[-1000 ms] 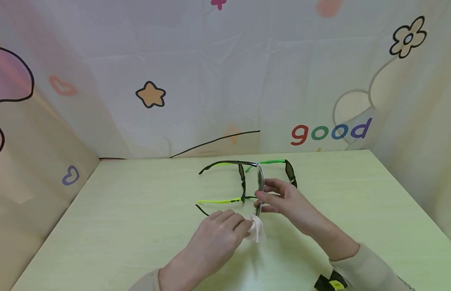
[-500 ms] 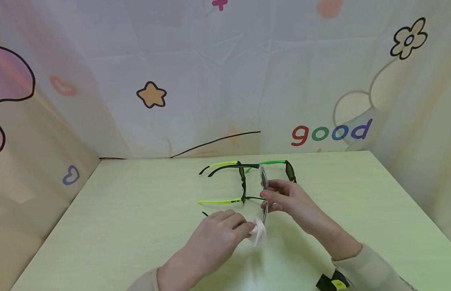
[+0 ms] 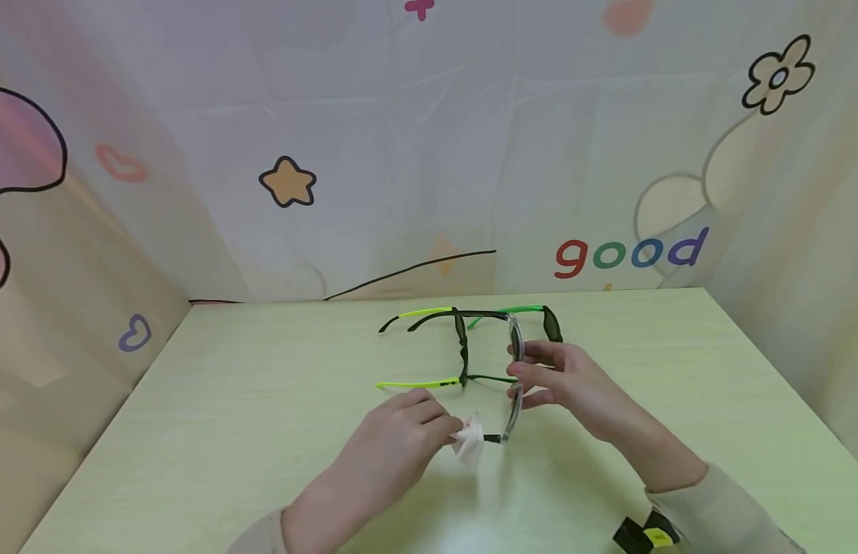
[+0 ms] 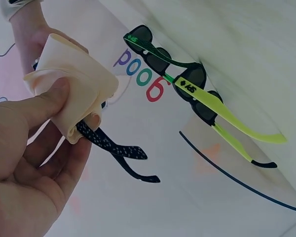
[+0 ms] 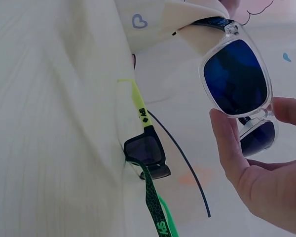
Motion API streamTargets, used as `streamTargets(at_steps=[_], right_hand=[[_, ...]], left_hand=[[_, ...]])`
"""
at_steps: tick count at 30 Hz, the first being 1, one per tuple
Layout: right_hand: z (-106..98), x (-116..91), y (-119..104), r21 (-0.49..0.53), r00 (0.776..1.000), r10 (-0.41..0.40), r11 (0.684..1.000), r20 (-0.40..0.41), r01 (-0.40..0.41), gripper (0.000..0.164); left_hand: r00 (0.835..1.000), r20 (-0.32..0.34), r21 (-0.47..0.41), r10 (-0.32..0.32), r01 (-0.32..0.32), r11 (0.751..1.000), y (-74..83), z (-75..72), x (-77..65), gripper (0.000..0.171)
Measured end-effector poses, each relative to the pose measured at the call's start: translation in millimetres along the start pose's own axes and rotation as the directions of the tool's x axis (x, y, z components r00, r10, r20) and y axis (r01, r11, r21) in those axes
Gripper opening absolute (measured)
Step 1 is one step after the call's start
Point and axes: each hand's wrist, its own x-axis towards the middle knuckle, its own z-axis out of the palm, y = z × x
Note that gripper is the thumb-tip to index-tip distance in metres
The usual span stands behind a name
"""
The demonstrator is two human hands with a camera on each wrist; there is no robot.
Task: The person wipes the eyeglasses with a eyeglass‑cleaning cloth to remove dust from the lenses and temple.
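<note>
My right hand (image 3: 574,388) holds a pair of clear-framed sunglasses (image 5: 235,76) above the table, gripping them at the bridge between the dark blue lenses. Their black temples point left; the far temple (image 3: 456,313) is bare. In my left hand (image 3: 394,438) a pale cloth (image 4: 79,74) is pinched, folded around the near temple. The speckled tip of that temple (image 4: 123,149) sticks out past the cloth in the left wrist view, and a short piece by the hinge shows in the head view. Some left fingers are hidden behind the cloth.
Behind the held pair, black sunglasses with yellow temples (image 3: 461,338) stand on the table (image 3: 262,462). Another dark pair with green temples (image 3: 552,323) is to their right, partly hidden by my right hand. A black-and-yellow item (image 3: 632,535) lies by my right sleeve.
The held sunglasses have shifted right with my right hand. My left hand and the cloth have moved slightly left, away from the hinge along the near temple, baring a short black piece of it.
</note>
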Motion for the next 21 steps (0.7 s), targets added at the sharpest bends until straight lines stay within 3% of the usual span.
streamTargets(at_steps=[14, 21], right_hand=[[-15, -4, -1, -0.008, 0.999, -0.001, 1.000, 0.033, 0.001, 0.051], [-18, -5, 1, -0.013, 0.999, 0.013, 1.000, 0.031, -0.012, 0.050]], left_hand=[[0.996, 0.029, -0.139, -0.082, 0.085, 0.987, -14.0, 4.9, -14.5, 0.022], [0.996, 0.047, -0.216, -0.078, 0.086, 0.973, -19.2, 5.5, -18.1, 0.020]])
